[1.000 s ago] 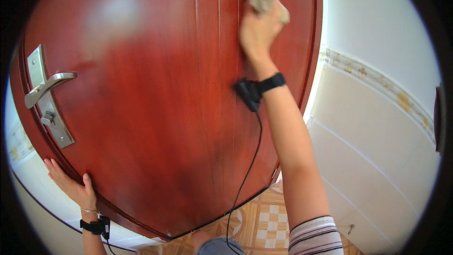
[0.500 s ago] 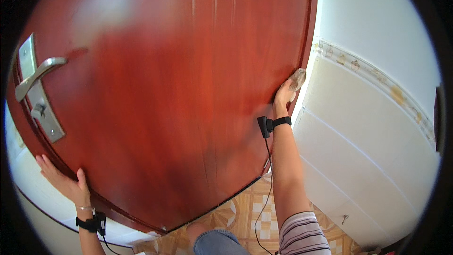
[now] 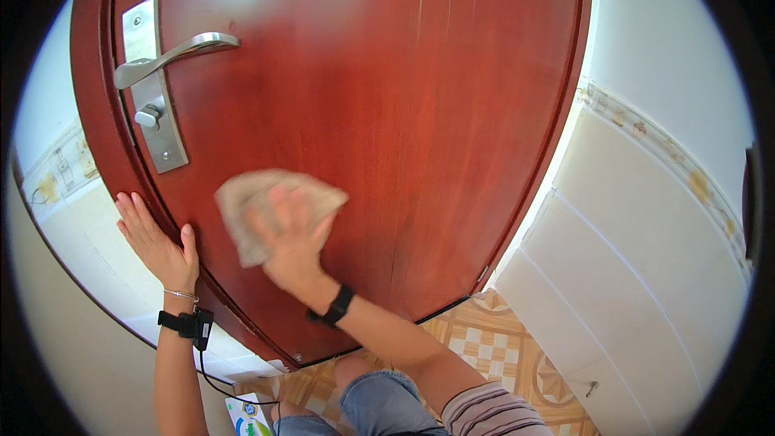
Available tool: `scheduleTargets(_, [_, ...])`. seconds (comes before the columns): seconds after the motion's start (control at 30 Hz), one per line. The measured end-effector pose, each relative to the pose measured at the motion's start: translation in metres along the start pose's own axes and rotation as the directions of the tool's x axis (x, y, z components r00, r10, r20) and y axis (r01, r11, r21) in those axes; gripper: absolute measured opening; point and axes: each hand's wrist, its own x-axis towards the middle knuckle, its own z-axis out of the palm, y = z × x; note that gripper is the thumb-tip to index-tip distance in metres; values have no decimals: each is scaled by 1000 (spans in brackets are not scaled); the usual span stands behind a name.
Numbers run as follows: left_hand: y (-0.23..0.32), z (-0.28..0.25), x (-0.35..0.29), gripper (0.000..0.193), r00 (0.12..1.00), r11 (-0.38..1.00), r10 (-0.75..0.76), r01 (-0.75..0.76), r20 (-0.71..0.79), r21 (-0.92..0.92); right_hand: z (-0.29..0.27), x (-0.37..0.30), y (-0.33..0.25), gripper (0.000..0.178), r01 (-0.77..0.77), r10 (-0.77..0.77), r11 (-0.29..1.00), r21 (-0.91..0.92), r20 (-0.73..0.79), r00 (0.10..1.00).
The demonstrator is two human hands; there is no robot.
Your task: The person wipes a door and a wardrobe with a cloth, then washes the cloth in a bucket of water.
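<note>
Cloth (image 3: 238,214) under hand (image 3: 291,238), printed pack (image 3: 245,413) below

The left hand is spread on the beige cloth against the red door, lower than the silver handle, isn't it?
No: the head view shows the right hand spread on the beige cloth against the red door, lower than the silver handle. The left hand is at the door frame.

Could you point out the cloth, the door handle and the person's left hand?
Cloth (image 3: 240,205), head view: uncovered fabric toward its left side.
Door handle (image 3: 175,53), head view: middle of the silvery lever.
Left hand (image 3: 165,257), head view: back of the hand.
</note>
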Motion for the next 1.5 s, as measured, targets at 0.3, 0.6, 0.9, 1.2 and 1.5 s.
scheduleTargets(0.3, [-4, 6, -7, 60, 998, 999, -31, 33, 59, -36, -24, -28, 115, 49, -12, 15, 989, 147, -14, 1000])
scheduleTargets(0.6, [1, 5, -5, 68, 997, 996, -59, 62, 57, -60, -105, 79, 266, 27, -452, 437, 884, 119, -551, 711])
scheduleTargets(0.9, [-10, 7, -11, 71, 996, 991, -67, 74, 65, -112, -22, 109, 39, 64, -61, 49, 998, -30, -290, 956])
scheduleTargets(1.2, [-18, -6, -12, 77, 994, 970, -64, 84, 91, -230, 36, -43, -50, 43, 390, -411, 906, 163, 121, 904])
scheduleTargets(1.5, [-12, 0, -12, 86, 995, 995, -33, 42, 98, -87, 29, -164, 26, 57, 817, -774, 572, 71, 378, 508])
